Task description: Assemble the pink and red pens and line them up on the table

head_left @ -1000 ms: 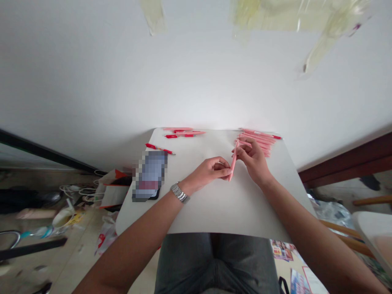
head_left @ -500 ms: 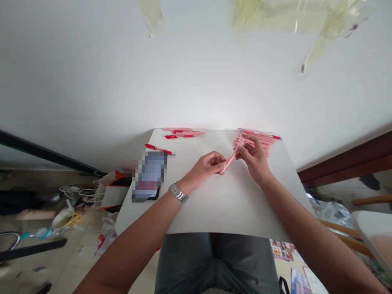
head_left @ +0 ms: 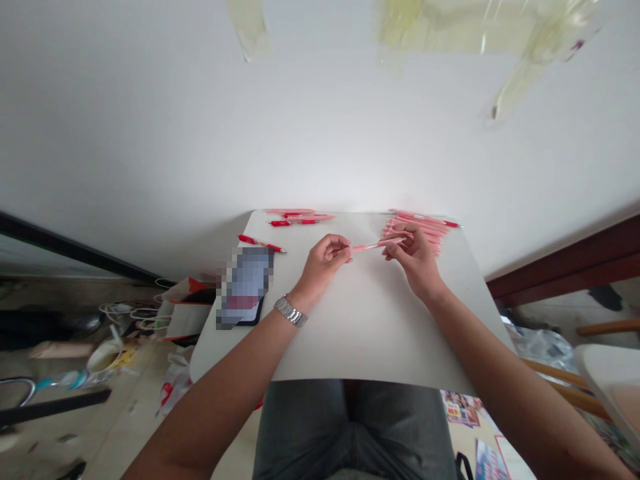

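A pink pen [head_left: 369,247] with a pale label spans the gap between my hands, lying nearly level above the table. The fingertips of my left hand [head_left: 327,261] pinch its left end. My right hand [head_left: 413,257] grips the other end between thumb and fingers. Just behind my right hand lies a row of pink pens [head_left: 436,233], partly covered by the fingers. A red and pink pen [head_left: 453,225] sticks out to the right at the back of that row.
Several red and pink pens [head_left: 300,222] lie at the table's back left. Another red pen [head_left: 260,244] rests above a blurred-out phone [head_left: 245,287]. The white table [head_left: 360,340] meets the wall [head_left: 320,133] at its back edge. Bags and cables [head_left: 135,312] lie on the floor at left.
The pen between my hands has turned from a steep slant to nearly level. My left hand has moved up and slightly left; my right hand has stayed almost in place.
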A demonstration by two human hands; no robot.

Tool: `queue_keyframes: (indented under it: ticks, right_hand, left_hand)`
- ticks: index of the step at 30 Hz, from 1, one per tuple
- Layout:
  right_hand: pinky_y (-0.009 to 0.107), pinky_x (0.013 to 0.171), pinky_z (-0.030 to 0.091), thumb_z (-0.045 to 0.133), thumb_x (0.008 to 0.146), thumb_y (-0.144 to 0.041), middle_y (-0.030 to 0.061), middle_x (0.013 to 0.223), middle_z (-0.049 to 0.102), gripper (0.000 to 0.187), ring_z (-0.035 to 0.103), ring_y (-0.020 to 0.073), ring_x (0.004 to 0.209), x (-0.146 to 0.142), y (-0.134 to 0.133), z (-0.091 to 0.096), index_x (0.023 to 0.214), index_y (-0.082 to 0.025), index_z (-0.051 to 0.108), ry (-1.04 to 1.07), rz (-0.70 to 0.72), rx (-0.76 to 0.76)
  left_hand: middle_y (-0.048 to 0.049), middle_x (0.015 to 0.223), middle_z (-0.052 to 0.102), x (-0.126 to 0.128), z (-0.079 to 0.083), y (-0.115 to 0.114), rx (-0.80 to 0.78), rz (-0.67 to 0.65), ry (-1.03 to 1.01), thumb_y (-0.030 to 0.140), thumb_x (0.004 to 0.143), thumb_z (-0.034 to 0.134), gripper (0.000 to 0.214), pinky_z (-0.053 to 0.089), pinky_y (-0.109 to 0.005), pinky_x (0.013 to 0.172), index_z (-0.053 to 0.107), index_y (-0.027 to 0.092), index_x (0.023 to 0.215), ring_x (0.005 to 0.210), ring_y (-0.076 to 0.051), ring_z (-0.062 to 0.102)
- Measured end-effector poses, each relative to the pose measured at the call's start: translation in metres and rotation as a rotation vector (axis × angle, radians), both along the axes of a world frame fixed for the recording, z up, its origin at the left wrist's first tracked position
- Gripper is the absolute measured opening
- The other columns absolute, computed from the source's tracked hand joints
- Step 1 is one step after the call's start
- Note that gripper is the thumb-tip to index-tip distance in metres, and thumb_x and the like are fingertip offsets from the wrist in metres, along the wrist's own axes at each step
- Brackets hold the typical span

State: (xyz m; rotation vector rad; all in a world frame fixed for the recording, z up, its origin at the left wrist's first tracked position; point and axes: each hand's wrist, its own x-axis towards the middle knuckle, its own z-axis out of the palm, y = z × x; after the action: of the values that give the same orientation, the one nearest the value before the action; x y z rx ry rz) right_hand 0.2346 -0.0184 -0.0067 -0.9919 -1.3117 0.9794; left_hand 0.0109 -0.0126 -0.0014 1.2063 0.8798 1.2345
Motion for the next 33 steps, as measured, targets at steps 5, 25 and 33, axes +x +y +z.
queue_keyframes:
  ticks: [5,25,33]
  right_hand:
    - [0.038,0.082,0.06,0.081,0.087,-0.045,0.0037,0.105,0.074,0.042,0.073,0.0209,0.094,-0.0003,-0.0013,-0.0014,0.117,-0.029,0.057,-0.141,0.007,-0.004]
    - [0.036,0.066,0.054,0.065,0.099,-0.053,0.0057,0.092,0.075,0.03,0.063,0.0191,0.073,0.0017,-0.0048,0.003,0.102,-0.026,0.078,-0.647,0.095,0.145]
    - [0.036,0.072,0.054,0.065,0.099,-0.041,0.0051,0.091,0.073,0.019,0.065,0.021,0.079,0.0086,-0.0015,0.0025,0.098,-0.026,0.076,-0.741,0.019,0.208]
  left_hand:
    - [-0.0041,0.102,0.066,-0.0015,-0.0001,0.0019,0.018,0.023,0.007,0.031,0.085,0.079,0.023,0.056,-0.03,0.085,0.067,0.018,0.1,0.09,-0.014,0.064]
    - [-0.0059,0.111,0.068,-0.0039,-0.0004,0.0014,0.089,-0.056,0.127,0.031,0.086,0.079,0.026,0.052,-0.03,0.096,0.066,0.019,0.104,0.102,-0.017,0.066]
    - [-0.0058,0.112,0.069,-0.0074,-0.0066,0.0075,0.217,0.024,0.265,0.03,0.091,0.073,0.02,0.055,-0.035,0.098,0.064,0.02,0.106,0.102,-0.018,0.067]
